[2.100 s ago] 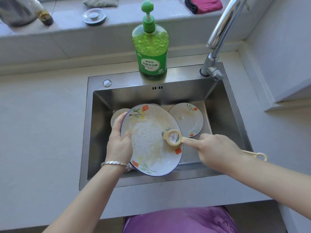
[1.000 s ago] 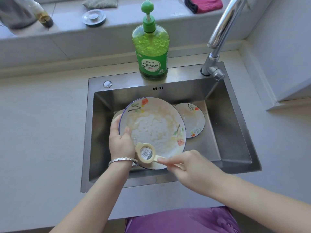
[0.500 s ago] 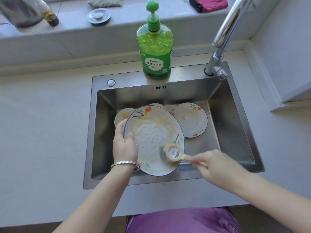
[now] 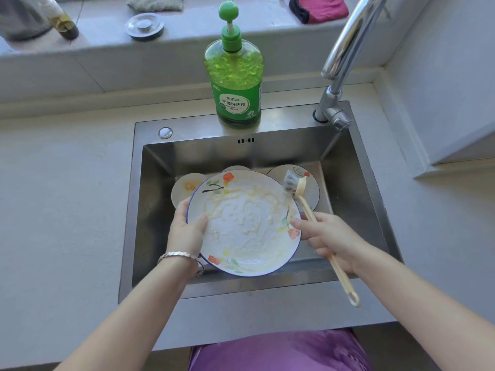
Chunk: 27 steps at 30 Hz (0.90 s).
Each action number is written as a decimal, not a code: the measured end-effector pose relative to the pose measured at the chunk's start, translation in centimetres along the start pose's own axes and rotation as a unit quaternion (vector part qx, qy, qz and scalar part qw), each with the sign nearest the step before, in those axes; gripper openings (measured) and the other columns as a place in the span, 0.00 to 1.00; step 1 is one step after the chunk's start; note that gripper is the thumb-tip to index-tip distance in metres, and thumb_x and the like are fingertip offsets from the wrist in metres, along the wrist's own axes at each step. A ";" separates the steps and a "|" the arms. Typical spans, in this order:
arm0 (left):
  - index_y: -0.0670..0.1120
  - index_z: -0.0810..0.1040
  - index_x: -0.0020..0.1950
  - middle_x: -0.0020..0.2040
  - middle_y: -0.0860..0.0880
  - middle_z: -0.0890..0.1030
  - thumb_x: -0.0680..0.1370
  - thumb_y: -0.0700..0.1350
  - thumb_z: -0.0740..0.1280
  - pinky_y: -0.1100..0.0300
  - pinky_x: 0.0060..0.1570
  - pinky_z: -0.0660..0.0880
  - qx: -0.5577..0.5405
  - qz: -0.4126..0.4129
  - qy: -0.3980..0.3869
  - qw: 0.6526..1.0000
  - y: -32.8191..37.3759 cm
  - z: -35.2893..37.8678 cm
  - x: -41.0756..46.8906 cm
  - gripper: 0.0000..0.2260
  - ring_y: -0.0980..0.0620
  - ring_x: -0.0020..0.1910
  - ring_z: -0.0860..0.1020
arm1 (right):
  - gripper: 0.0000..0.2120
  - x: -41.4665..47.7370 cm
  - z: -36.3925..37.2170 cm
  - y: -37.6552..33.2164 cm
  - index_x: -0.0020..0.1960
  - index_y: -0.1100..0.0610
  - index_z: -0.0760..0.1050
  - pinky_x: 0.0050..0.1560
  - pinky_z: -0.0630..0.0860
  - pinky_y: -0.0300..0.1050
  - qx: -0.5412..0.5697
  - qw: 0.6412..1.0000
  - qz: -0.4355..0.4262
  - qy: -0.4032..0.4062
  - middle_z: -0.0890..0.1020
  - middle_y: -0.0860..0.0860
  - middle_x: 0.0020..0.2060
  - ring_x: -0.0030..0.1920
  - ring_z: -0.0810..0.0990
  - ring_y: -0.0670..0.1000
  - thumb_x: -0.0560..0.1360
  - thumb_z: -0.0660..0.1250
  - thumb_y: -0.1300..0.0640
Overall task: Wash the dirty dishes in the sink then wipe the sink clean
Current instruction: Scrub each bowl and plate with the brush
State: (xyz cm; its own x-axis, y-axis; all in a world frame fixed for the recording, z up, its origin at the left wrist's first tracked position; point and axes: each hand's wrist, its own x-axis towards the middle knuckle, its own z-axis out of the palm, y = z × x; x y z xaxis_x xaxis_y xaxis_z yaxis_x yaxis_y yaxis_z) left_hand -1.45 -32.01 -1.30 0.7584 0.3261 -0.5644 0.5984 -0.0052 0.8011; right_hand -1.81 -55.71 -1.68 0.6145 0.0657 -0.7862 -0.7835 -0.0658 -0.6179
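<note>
Sink (image 4: 356, 188); hands (image 4: 186, 231) gripping plate (image 4: 243, 223), brush (image 4: 308, 207)

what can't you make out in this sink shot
All in the head view:
- Sink floor and drain: covered by the big plate that the left hand holds.
- Small plate at the left and the one at the right: partly hidden behind the big plate and the brush.
- Faucet spout: cut off by the top edge.
- Brush handle middle: wrapped by the right hand.
</note>
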 end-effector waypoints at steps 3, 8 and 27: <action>0.53 0.68 0.63 0.49 0.50 0.78 0.79 0.36 0.59 0.61 0.27 0.77 -0.008 -0.049 -0.050 0.998 -0.1 0.4 0.1 0.16 0.49 0.42 0.79 | 0.07 0.0 -0.2 0.4 0.49 0.61 0.73 0.16 0.55 0.33 0.039 0.999 0.010 -0.019 0.73 0.52 0.27 0.19 0.58 0.42 0.72 0.67 0.66; 0.52 0.64 0.69 0.60 0.43 0.75 0.78 0.41 0.62 0.53 0.44 0.79 0.198 0.010 -0.066 0.978 0.1 1.6 0.6 0.20 0.45 0.49 0.77 | 0.10 -0.3 -0.6 0.1 0.42 0.62 0.73 0.15 0.54 0.33 0.057 0.997 0.026 0.047 0.68 0.49 0.20 0.18 0.57 0.43 0.67 0.62 0.75; 0.42 0.84 0.37 0.34 0.49 0.84 0.59 0.34 0.78 0.62 0.22 0.74 0.413 0.665 -0.036 0.621 1.1 4.2 -2.2 0.09 0.51 0.30 0.82 | 0.06 -2.1 2.3 -5.1 0.45 0.63 0.69 0.15 0.54 0.31 0.152 0.986 -0.002 0.076 0.76 0.56 0.20 0.14 0.60 0.42 0.71 0.62 0.71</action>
State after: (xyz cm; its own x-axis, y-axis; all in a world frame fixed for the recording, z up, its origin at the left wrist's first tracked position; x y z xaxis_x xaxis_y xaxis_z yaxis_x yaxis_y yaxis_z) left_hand -1.39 -36.74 0.02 0.7153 -0.5295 0.4560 -0.6642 -0.7179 0.2083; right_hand 0.73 -53.24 3.15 0.6061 -0.0857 -0.7908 -0.7586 0.2365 -0.6071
